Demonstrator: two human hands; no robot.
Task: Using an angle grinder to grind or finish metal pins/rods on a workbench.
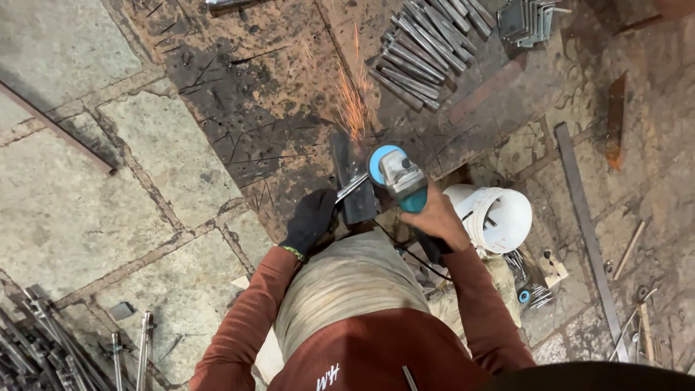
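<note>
Teal grinder [397, 176], dark steel bar [352, 181]

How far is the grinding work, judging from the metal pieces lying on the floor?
Looks done: a row of short grey metal bars lies stacked beyond the work spot, though finishing cannot be confirmed. In hand: the left hand in a black glove steadies a dark metal piece, while the bare right hand runs a teal angle grinder, throwing orange sparks. Possibly left: long grey rods at lower left.
</note>
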